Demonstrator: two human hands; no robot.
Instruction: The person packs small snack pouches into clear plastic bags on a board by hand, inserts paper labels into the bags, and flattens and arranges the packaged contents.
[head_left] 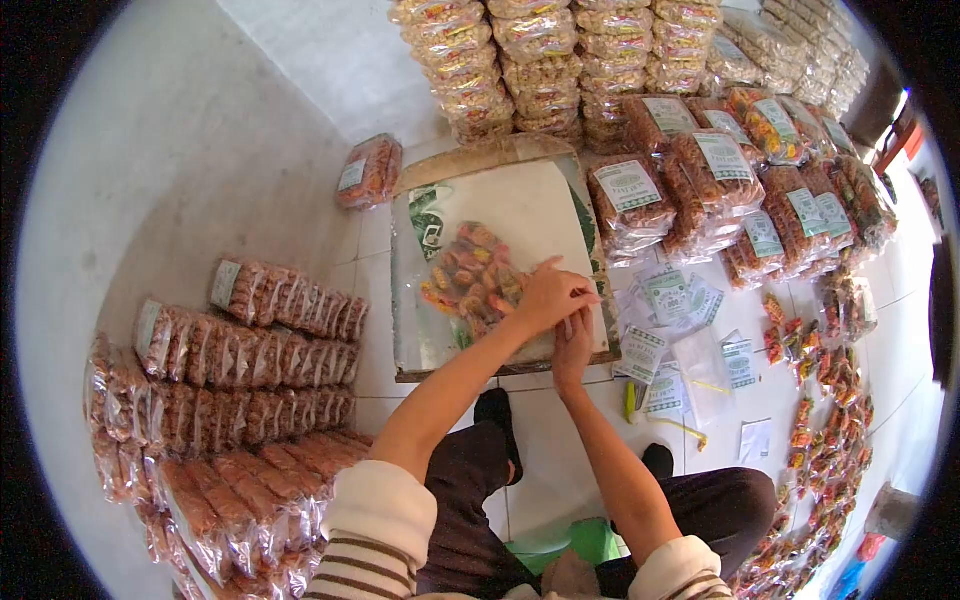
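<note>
A clear plastic bag (pixel 472 275) of brown snacks in small red-and-yellow packs lies on a low board (pixel 535 200) in front of me. My left hand (pixel 550 298) reaches across the bag's right end, its fingers bent and pinched together. Just below it, my right hand (pixel 573 348) is closed, fingertips touching the left hand. Both seem to grip the gathered end of the bag, though the film between the fingers is hard to make out.
Packed snack bags (pixel 255 360) are stacked at left. More labelled bags (pixel 715 165) stand at back right, below tall columns of puffed-snack packs (pixel 540 60). Printed labels (pixel 665 310) and a yellow strip (pixel 690 432) lie on the floor. Strings of small packs (pixel 830 430) lie further right.
</note>
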